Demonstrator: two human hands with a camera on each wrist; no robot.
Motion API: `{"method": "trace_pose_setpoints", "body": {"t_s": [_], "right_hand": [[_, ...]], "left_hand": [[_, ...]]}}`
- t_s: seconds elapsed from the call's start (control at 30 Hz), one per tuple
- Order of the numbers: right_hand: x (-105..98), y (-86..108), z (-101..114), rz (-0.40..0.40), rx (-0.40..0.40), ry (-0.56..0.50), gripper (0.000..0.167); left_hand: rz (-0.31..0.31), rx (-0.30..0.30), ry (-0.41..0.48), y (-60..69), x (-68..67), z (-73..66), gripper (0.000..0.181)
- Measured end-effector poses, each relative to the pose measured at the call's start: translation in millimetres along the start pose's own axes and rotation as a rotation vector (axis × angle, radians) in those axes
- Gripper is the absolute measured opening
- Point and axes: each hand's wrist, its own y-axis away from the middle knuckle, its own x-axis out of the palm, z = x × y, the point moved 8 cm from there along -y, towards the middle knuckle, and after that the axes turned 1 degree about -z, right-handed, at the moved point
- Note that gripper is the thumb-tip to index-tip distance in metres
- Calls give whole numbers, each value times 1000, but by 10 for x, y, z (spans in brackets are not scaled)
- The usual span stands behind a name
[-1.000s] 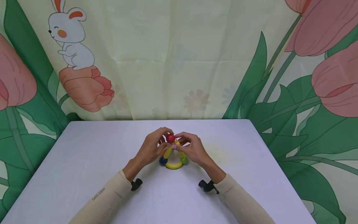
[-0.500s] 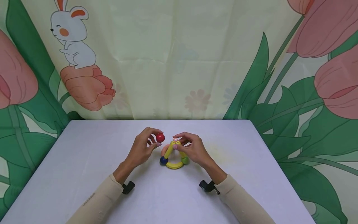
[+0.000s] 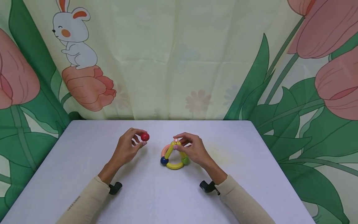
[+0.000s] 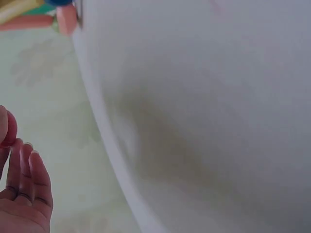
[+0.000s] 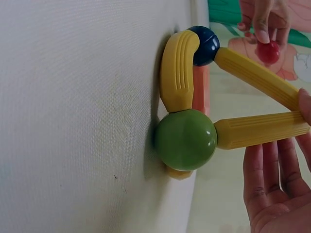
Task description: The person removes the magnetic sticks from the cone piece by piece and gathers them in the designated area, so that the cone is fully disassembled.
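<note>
The left hand (image 3: 126, 148) is pinching a red ball (image 3: 145, 137) left of centre in the head view, while the right hand (image 3: 193, 146) is holding two yellow sticks (image 3: 169, 151) near their tops at lower centre. These are rising from a blue ball (image 3: 164, 161) and a green ball (image 3: 185, 161) on the counter (image 3: 246, 186).

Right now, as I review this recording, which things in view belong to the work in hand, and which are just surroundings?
In the work:
- red ball, held by the left hand, apart from the frame
- frame of yellow rods, blue ball, green ball and pink curved piece, its top held by the right hand

Surroundings:
- white table
- printed backdrop
- black wrist devices
</note>
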Motion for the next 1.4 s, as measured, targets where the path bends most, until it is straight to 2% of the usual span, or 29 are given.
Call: {"method": "trace_pose_setpoints", "body": {"t_s": [0.3, 0.53, 0.77, 1.1, 1.4], "right_hand": [[-3, 0, -10, 5, 1, 2, 30], [-11, 3, -4, 3, -4, -10, 29], [-17, 2, -15, -2, -1, -2, 31], [1, -1, -8, 1, 1, -16, 31], [9, -8, -23, 5, 14, -11, 29]], "left_hand": [[-25, -57, -60, 17, -276, 407, 41], [-41, -100, -94, 4, -462, 594, 46], [31, -176, -149, -51, -566, 791, 48], [152, -293, -197, -178, -753, 1212, 46], [224, -386, -203, -229, -782, 1447, 49]]}}
